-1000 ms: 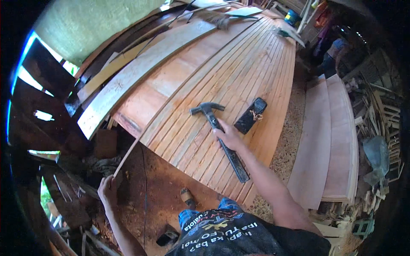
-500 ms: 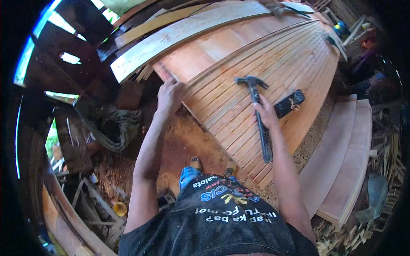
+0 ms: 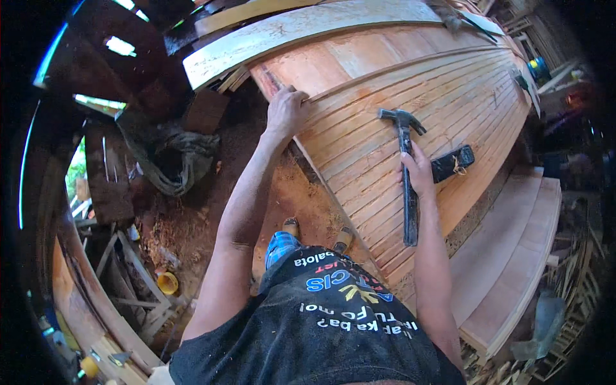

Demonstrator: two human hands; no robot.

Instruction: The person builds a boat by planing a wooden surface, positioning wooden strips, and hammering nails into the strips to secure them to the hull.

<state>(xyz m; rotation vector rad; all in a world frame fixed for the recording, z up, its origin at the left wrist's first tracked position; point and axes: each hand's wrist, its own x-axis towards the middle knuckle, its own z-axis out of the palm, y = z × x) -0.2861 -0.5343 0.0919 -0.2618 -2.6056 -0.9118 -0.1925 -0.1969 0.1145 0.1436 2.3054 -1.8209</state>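
Note:
A long, tapering surface of narrow wooden strips (image 3: 366, 160), much like a boat's hull, spreads out in front of me. My left hand (image 3: 285, 117) is at its near left corner, beside the end of a raised wooden batten (image 3: 385, 72). Its fingers are curled closed, and what they pinch, if anything, is hidden. My right hand (image 3: 419, 172) grips a claw hammer (image 3: 404, 131) by its dark handle, the head pointing away from me over the strips. Close to the right hand, a black oblong object (image 3: 453, 163) with a tan tie lies on the wood.
A pale, curved plank (image 3: 295, 35) runs along the far side. Curved plywood sheets (image 3: 507, 250) are stacked at the right, near scrap wood. Sawdust covers the floor (image 3: 295, 199) by my feet. Grey cloth or netting (image 3: 183, 157) hangs at the left, above a yellow container (image 3: 167, 283).
The view has shifted, so the wood and both hands appear farther right. The hammer stays in my right hand, and my left hand remains at the wood's corner.

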